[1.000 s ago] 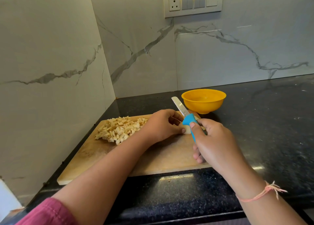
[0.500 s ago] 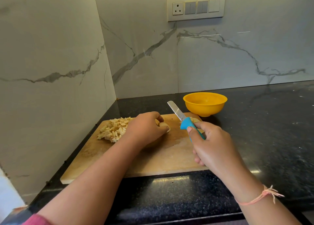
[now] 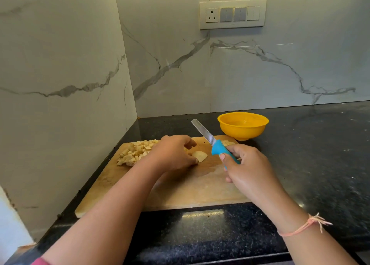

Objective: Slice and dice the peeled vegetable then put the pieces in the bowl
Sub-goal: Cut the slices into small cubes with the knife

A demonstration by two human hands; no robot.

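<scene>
Head view: wooden cutting board (image 3: pixel 190 186) on a black speckled counter (image 3: pixel 300 164) in a marble-walled corner, switch panel (image 3: pixel 232 14) up on the back wall. Yellow bowl (image 3: pixel 243 133) stands just past the board's far right corner; nothing visible in it. Diced pile (image 3: pixel 136 151) sits on the board's far left. Left hand (image 3: pixel 174 154) is curled over a pale vegetable piece (image 3: pixel 200 156) mid-board, thumb on its near edge, fingers arched over the far side. The hand hides part of that piece and the pile's right edge. Right hand (image 3: pixel 248 168) is wrapped round the blue handle of the knife (image 3: pixel 204 133), blade raised off the board and pointing far-left. Handle and hand block most of some more pale chunks (image 3: pixel 228 143) near the bowl. Pink thread bracelet (image 3: pixel 304 225) on the right wrist.

Versus 0.5 s ago: the piece shows more beyond the left hand. A second ago that hand was right by the knife handle; now it is apart from it.
</scene>
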